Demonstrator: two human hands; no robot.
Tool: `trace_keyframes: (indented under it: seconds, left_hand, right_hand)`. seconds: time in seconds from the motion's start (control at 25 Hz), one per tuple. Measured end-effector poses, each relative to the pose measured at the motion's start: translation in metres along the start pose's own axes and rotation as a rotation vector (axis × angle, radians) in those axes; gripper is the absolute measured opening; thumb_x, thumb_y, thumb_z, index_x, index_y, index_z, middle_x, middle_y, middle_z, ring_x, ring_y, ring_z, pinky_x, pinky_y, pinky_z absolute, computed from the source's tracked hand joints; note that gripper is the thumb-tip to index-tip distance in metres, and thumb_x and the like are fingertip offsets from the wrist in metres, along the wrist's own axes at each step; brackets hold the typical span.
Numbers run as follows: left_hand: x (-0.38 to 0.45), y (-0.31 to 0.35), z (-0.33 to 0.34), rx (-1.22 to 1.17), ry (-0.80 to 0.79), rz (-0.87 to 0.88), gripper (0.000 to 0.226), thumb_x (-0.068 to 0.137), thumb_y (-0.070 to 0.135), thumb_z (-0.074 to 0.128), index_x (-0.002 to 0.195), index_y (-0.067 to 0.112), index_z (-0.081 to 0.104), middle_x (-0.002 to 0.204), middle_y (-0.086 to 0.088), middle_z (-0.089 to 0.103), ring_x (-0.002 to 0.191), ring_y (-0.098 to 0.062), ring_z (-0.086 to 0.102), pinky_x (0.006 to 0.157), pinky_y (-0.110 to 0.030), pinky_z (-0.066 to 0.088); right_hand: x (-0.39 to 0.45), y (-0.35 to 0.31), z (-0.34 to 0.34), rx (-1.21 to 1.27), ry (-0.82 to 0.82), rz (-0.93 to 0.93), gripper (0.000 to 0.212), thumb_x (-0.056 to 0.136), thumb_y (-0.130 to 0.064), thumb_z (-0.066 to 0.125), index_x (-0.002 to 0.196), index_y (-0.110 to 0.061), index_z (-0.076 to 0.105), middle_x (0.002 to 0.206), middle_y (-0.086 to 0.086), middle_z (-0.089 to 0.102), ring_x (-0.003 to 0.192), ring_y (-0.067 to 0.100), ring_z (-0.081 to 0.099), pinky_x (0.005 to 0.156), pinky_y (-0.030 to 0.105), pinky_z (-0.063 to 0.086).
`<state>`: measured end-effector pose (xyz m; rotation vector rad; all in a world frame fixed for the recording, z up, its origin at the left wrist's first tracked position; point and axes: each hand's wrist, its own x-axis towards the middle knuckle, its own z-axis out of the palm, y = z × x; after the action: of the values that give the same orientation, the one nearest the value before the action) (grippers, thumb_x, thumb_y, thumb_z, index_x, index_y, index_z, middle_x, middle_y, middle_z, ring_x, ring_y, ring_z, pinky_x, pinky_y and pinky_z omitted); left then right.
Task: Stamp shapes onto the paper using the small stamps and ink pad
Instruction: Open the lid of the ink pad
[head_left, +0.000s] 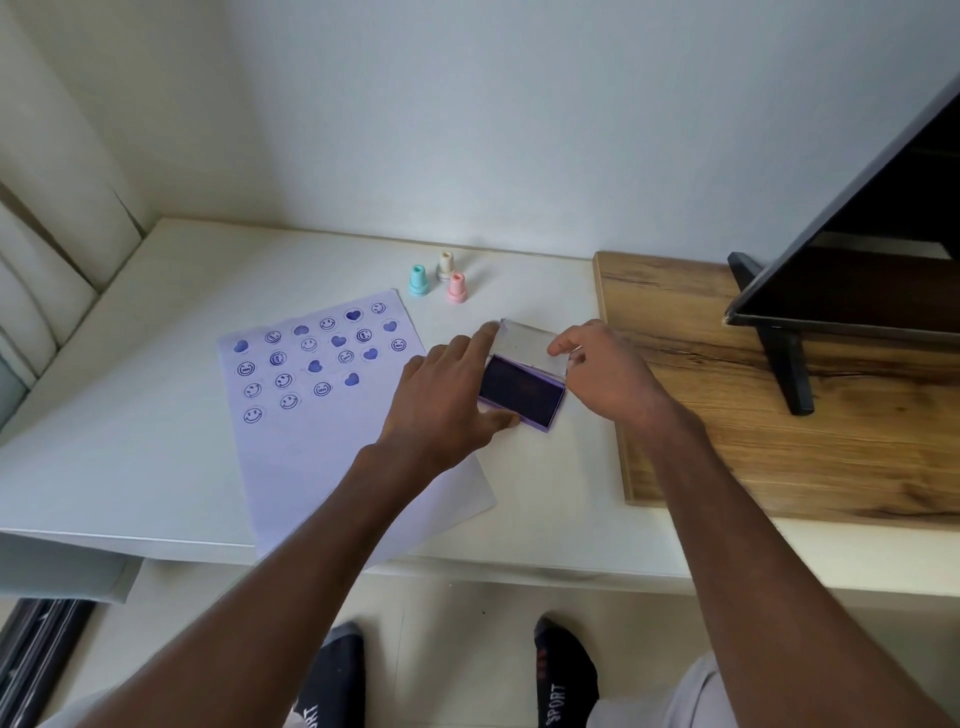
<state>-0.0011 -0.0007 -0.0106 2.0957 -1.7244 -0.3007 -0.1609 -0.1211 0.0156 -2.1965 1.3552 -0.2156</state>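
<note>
A purple ink pad (522, 392) lies on the white table with its clear lid (527, 343) hinged up at the back. My left hand (447, 400) grips the pad's left side, thumb at the front edge and a finger on the lid's corner. My right hand (608, 371) pinches the lid's right end. The white paper (322, 447) lies to the left, covered with several purple smiley and heart prints. Three small stamps stand behind the pad: teal (417, 280), cream (445, 265) and pink (456, 288).
A wooden board (727, 447) lies on the table's right side and carries a dark screen on a black stand (779, 343). A padded white chair back (47, 270) is at the left. My feet in dark socks show below the table's front edge (519, 569).
</note>
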Motion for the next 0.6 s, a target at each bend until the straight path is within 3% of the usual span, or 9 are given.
trace_keyframes:
  seconds: [0.16,0.32,0.6]
  left_hand:
    - [-0.003,0.011,0.015,0.12,0.081,-0.067,0.123,0.068,0.082,0.063,0.16,0.016,0.014,0.14,0.0,0.052,0.125,-0.023,0.052,0.103,-0.045,0.044]
    - [0.002,0.01,0.017,0.116,0.071,-0.101,0.112,0.073,0.076,0.066,0.158,0.021,0.018,0.144,0.0,0.051,0.128,-0.026,0.051,0.104,-0.046,0.044]
    - [-0.003,0.016,0.02,0.146,0.098,-0.143,0.103,0.074,0.075,0.063,0.152,0.019,0.026,0.138,-0.001,0.053,0.127,-0.027,0.051,0.108,-0.05,0.039]
  right_hand:
    - [-0.001,-0.002,-0.001,-0.053,0.001,0.01,0.035,0.096,0.0,0.062,0.128,-0.011,0.07,0.135,0.009,0.063,0.122,0.027,0.06,0.085,0.035,0.058]
    - [-0.002,0.002,-0.003,-0.073,0.078,0.062,0.032,0.094,0.0,0.065,0.123,-0.009,0.074,0.128,0.012,0.072,0.113,0.027,0.068,0.084,0.033,0.059]
    - [0.001,-0.001,0.005,-0.068,0.058,0.053,0.029,0.093,-0.005,0.07,0.121,-0.012,0.076,0.124,0.011,0.074,0.11,0.027,0.069,0.084,0.037,0.063]
